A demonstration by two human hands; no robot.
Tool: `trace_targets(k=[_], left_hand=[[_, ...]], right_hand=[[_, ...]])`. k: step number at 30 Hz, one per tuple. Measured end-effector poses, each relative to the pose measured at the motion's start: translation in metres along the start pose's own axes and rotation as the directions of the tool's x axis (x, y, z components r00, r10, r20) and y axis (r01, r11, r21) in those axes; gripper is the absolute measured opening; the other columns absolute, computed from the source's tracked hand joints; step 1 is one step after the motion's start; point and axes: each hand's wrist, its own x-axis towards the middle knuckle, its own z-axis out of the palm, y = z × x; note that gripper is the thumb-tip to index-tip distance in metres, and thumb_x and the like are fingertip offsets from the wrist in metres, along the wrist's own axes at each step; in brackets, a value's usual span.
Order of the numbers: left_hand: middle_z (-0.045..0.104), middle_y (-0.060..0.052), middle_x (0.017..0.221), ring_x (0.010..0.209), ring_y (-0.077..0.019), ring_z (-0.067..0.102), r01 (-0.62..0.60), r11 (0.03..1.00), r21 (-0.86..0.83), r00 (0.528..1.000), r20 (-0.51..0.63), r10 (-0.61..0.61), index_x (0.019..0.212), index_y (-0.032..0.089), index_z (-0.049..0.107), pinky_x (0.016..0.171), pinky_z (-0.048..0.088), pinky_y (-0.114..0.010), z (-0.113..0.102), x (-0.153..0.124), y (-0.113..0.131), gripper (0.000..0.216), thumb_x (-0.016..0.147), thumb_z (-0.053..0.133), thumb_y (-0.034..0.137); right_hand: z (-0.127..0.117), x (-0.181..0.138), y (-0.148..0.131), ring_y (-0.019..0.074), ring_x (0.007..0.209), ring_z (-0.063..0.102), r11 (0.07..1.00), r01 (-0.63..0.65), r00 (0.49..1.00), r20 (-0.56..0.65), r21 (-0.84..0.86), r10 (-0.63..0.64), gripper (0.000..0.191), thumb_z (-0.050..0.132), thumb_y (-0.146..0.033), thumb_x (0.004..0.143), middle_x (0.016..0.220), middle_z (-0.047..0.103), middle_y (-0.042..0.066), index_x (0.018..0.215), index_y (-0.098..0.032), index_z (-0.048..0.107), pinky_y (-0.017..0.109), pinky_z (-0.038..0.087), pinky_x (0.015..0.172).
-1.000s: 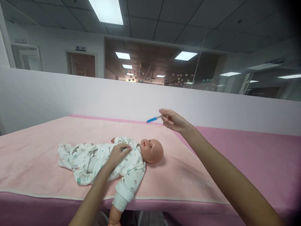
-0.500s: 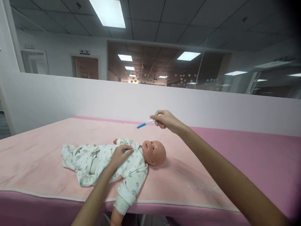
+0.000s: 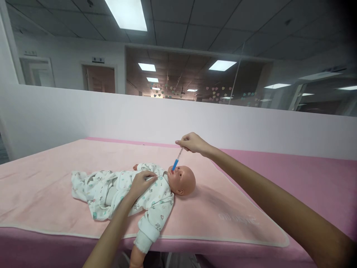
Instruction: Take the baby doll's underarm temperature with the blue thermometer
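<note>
A baby doll (image 3: 182,179) in a white patterned suit lies on its back on a light pink blanket (image 3: 50,190), head to the right. My left hand (image 3: 141,183) rests flat on the doll's chest, fingers stretched out. My right hand (image 3: 192,143) hovers above the doll's head and pinches a thin stick with a blue tip (image 3: 176,162). The blue tip points down and sits at the doll's mouth. One doll arm (image 3: 139,245) hangs over the table's near edge.
The blanket covers a darker pink tabletop (image 3: 312,186) that stretches to the right. A low white partition wall (image 3: 83,115) runs behind the table. Beyond it are glass walls, a door and ceiling lights.
My right hand has tilted the stick from nearly level to pointing down and lowered its blue tip to the doll's mouth. My left hand has stayed on the chest.
</note>
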Motion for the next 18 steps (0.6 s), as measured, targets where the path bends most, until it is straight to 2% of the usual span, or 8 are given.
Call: trace_targets(k=[2,4,6,8,9,10,14,18], left_hand=[[0.07,-0.004,0.088,0.087,-0.0212,0.062,-0.003,1.0,0.001,1.0,-0.011,0.003,0.08,0.021,0.071,0.081,0.048,-0.032,0.0,0.0,-0.002,0.021,0.075,0.059,0.038],[0.07,-0.004,0.088,0.088,-0.0213,0.062,-0.004,1.0,0.006,1.0,-0.02,0.004,0.08,0.021,0.07,0.082,0.047,-0.033,0.0,0.0,-0.002,0.021,0.074,0.06,0.038],[0.07,-0.004,0.088,0.088,-0.0214,0.062,-0.002,1.0,0.01,1.0,-0.018,0.002,0.08,0.021,0.071,0.082,0.047,-0.033,0.0,0.0,-0.001,0.021,0.074,0.06,0.038],[0.07,-0.004,0.089,0.088,-0.0212,0.062,-0.002,1.0,0.007,1.0,-0.01,0.002,0.08,0.021,0.071,0.081,0.047,-0.032,0.0,0.0,0.0,0.02,0.075,0.06,0.036],[0.07,-0.003,0.089,0.087,-0.021,0.062,-0.004,1.0,0.004,1.0,-0.009,0.004,0.08,0.021,0.071,0.08,0.047,-0.031,0.0,0.0,0.001,0.019,0.075,0.059,0.035],[0.07,-0.003,0.088,0.087,-0.0207,0.062,-0.008,1.0,0.002,1.0,-0.009,0.008,0.08,0.021,0.071,0.08,0.047,-0.031,0.0,0.0,0.002,0.018,0.075,0.059,0.035],[0.07,-0.003,0.088,0.087,-0.0204,0.062,-0.016,1.0,0.01,1.0,-0.022,0.017,0.08,0.021,0.071,0.081,0.047,-0.031,0.0,-0.001,0.003,0.018,0.075,0.06,0.034],[0.071,-0.003,0.087,0.086,-0.0205,0.062,-0.017,1.0,0.023,1.0,-0.015,0.018,0.08,0.021,0.071,0.081,0.047,-0.031,0.0,-0.001,0.004,0.017,0.075,0.06,0.034]], right_hand=[[-0.001,0.003,0.004,0.0045,0.036,0.036,0.995,0.05,0.996,-0.064,-0.089,-0.056,0.037,0.067,-0.036,0.072,0.039,0.046,-0.001,0.046,-0.016,0.049,0.019,0.024,0.035],[-0.004,0.006,0.004,0.0043,0.035,0.035,0.998,0.015,0.998,-0.062,-0.054,-0.018,0.033,0.067,-0.032,0.071,0.039,0.046,-0.002,0.048,-0.016,0.051,0.019,0.022,0.035],[-0.01,0.008,0.003,0.0029,0.033,0.028,0.987,-0.042,0.999,0.0,0.158,0.043,0.022,0.067,-0.028,0.072,0.039,0.043,-0.004,0.059,-0.015,0.056,0.019,0.018,0.034],[-0.016,0.008,0.002,0.0018,0.033,0.02,0.904,-0.045,0.999,0.045,0.425,0.028,0.012,0.064,-0.026,0.075,0.039,0.037,-0.009,0.071,-0.016,0.057,0.018,0.017,0.033],[-0.018,0.008,0.004,0.0017,0.033,0.019,0.864,-0.032,0.999,0.037,0.502,0.015,0.01,0.063,-0.024,0.075,0.039,0.034,-0.01,0.075,-0.016,0.057,0.017,0.017,0.034],[-0.019,0.008,0.006,0.0017,0.033,0.019,0.852,-0.026,1.0,0.019,0.522,0.019,0.009,0.063,-0.023,0.075,0.039,0.033,-0.01,0.076,-0.016,0.056,0.017,0.016,0.034],[-0.016,0.008,0.017,0.0026,0.032,0.025,0.9,-0.124,0.991,0.001,0.419,0.137,0.011,0.066,-0.018,0.071,0.037,0.038,-0.008,0.076,-0.014,0.057,0.016,0.015,0.033],[-0.013,0.007,0.016,0.0022,0.032,0.021,0.804,-0.108,0.994,0.056,0.584,0.093,0.006,0.06,-0.016,0.076,0.036,0.036,-0.009,0.081,-0.014,0.058,0.016,0.016,0.033]])
